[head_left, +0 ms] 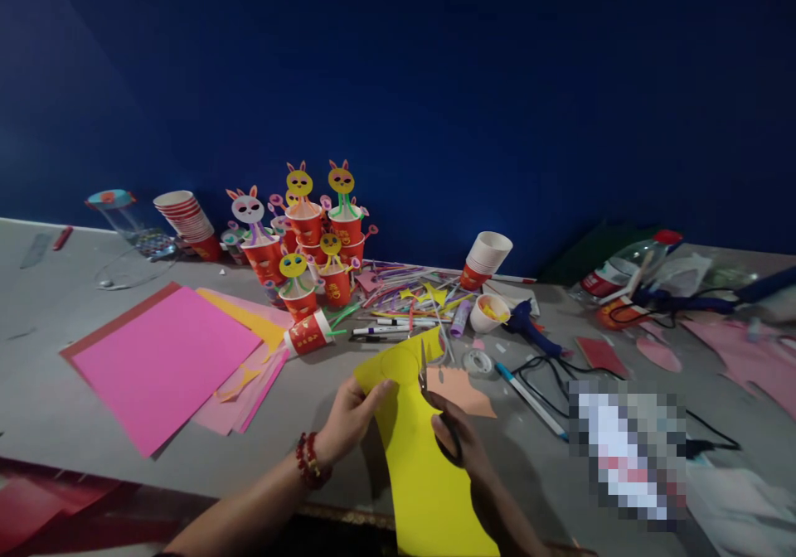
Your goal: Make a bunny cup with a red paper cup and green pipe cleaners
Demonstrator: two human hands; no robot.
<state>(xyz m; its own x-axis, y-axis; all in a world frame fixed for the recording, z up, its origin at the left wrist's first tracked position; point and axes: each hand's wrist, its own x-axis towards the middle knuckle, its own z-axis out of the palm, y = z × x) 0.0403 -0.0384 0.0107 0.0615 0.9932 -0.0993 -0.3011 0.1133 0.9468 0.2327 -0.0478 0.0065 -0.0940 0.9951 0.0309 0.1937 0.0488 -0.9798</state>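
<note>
My left hand [353,418], with a red bead bracelet on the wrist, pinches the left edge of a yellow paper sheet [423,474] held above the table's near edge. A circle is drawn near the sheet's top. My right hand [458,448] grips a pair of scissors [424,372], blades pointing up into the sheet's top right edge. An orange paper piece [463,389] lies just right of the scissors.
Pink and yellow paper sheets [162,358] lie at the left. Red paper cups with bunny faces [304,234] stand at the back, beside cup stacks [186,219], pens and straws [404,296], a glue gun [528,326], tape [478,363], and a bottle [622,271].
</note>
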